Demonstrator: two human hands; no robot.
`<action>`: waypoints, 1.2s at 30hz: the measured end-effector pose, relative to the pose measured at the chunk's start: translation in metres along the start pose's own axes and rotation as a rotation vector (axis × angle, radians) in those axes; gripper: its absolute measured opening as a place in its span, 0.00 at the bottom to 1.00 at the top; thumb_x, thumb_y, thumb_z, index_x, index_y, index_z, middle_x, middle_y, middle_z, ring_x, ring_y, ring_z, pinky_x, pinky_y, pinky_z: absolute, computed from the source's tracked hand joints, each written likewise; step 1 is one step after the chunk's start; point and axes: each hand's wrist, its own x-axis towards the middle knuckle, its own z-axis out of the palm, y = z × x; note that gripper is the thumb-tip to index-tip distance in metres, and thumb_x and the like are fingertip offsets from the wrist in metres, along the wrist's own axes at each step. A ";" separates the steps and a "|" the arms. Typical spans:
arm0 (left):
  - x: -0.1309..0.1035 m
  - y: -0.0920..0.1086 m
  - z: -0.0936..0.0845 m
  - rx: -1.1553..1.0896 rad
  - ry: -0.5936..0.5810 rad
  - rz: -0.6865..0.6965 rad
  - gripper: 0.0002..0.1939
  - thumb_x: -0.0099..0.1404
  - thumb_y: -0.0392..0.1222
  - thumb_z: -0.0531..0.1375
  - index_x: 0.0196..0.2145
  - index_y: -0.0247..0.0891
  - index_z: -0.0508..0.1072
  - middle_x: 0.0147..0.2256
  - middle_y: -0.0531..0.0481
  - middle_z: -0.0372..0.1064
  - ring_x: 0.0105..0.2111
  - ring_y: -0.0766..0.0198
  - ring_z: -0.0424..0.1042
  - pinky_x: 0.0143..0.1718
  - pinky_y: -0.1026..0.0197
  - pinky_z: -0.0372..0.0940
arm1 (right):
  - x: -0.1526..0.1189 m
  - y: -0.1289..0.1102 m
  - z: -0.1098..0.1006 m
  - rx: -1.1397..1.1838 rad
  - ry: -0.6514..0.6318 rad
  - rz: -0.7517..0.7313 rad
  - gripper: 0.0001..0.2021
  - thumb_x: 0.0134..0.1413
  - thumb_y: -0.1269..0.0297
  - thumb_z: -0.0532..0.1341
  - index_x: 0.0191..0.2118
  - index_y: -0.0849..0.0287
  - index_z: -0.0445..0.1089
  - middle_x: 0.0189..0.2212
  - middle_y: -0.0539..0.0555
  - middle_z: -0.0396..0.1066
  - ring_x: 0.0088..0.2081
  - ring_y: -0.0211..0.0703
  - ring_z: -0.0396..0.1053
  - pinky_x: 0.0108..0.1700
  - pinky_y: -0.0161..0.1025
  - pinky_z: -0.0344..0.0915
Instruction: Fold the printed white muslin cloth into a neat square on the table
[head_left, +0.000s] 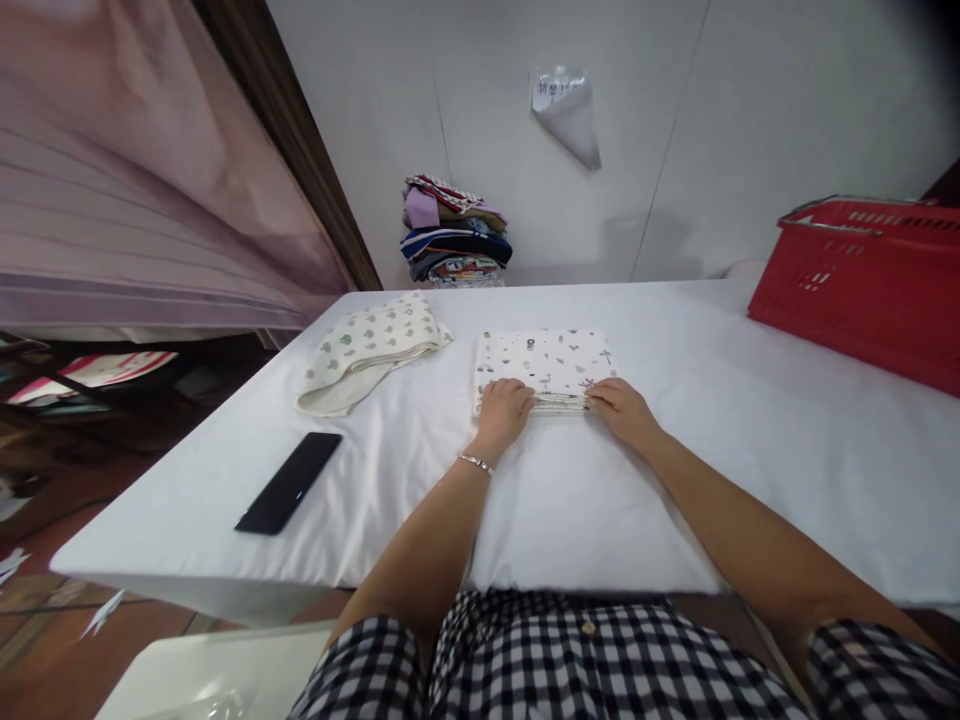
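A white cloth with a small scattered print lies folded into a rectangle in the middle of the table, its layers showing along the near edge. My left hand grips the near left corner, fingers on top and thumb at the layered edge. At the near right corner my right hand pinches the same edge between thumb and fingers. To the left rests a second cloth, cream with a green-grey print, loosely folded.
A black phone lies on the white-covered table at the front left. A red shopping basket stands at the right. Folded clothes are stacked beyond the far edge, against the wall. A pink curtain hangs at the left.
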 end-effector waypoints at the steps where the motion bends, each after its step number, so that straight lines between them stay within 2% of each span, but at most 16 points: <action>1: 0.001 0.000 0.000 0.017 0.002 0.012 0.10 0.69 0.41 0.53 0.39 0.43 0.76 0.39 0.48 0.71 0.43 0.57 0.66 0.47 0.52 0.57 | 0.000 -0.001 0.000 -0.004 0.005 -0.011 0.11 0.59 0.60 0.55 0.37 0.51 0.76 0.37 0.54 0.74 0.42 0.49 0.68 0.46 0.50 0.67; 9: 0.001 -0.002 0.001 0.077 -0.005 0.061 0.11 0.69 0.40 0.53 0.38 0.44 0.75 0.40 0.48 0.71 0.44 0.57 0.65 0.47 0.53 0.56 | 0.001 -0.001 -0.001 -0.065 -0.041 -0.084 0.10 0.59 0.61 0.56 0.37 0.51 0.75 0.39 0.55 0.74 0.41 0.49 0.68 0.45 0.50 0.67; 16: 0.003 -0.002 0.002 0.073 0.038 0.071 0.12 0.70 0.40 0.52 0.37 0.44 0.75 0.40 0.48 0.71 0.44 0.58 0.65 0.48 0.53 0.56 | 0.002 0.002 0.004 -0.044 0.045 -0.038 0.11 0.60 0.60 0.55 0.37 0.51 0.76 0.37 0.55 0.74 0.41 0.49 0.68 0.45 0.49 0.67; 23: 0.002 0.001 0.002 0.102 -0.037 0.049 0.11 0.69 0.39 0.53 0.34 0.43 0.76 0.39 0.48 0.72 0.42 0.57 0.65 0.45 0.53 0.56 | 0.003 0.003 0.004 -0.098 -0.029 -0.079 0.11 0.59 0.62 0.55 0.34 0.51 0.76 0.36 0.54 0.74 0.39 0.49 0.68 0.43 0.49 0.67; 28: -0.004 0.001 0.000 0.059 -0.031 0.015 0.09 0.67 0.38 0.56 0.40 0.45 0.76 0.41 0.48 0.72 0.44 0.56 0.66 0.46 0.52 0.58 | 0.001 -0.001 0.000 -0.104 -0.050 -0.128 0.12 0.60 0.62 0.54 0.37 0.52 0.76 0.38 0.55 0.74 0.40 0.49 0.69 0.44 0.49 0.67; 32: -0.010 -0.010 -0.013 0.069 -0.006 -0.029 0.08 0.65 0.38 0.58 0.41 0.44 0.75 0.43 0.47 0.72 0.46 0.56 0.67 0.50 0.51 0.58 | -0.001 0.002 -0.003 -0.114 -0.053 -0.167 0.12 0.59 0.62 0.55 0.39 0.52 0.76 0.40 0.57 0.74 0.41 0.51 0.69 0.45 0.52 0.66; 36: -0.019 -0.038 -0.034 0.015 0.016 -0.150 0.07 0.60 0.40 0.63 0.38 0.44 0.77 0.44 0.48 0.73 0.49 0.55 0.66 0.53 0.50 0.58 | -0.002 0.008 -0.003 -0.109 -0.042 -0.211 0.12 0.58 0.61 0.56 0.40 0.52 0.77 0.39 0.57 0.74 0.41 0.52 0.70 0.45 0.53 0.66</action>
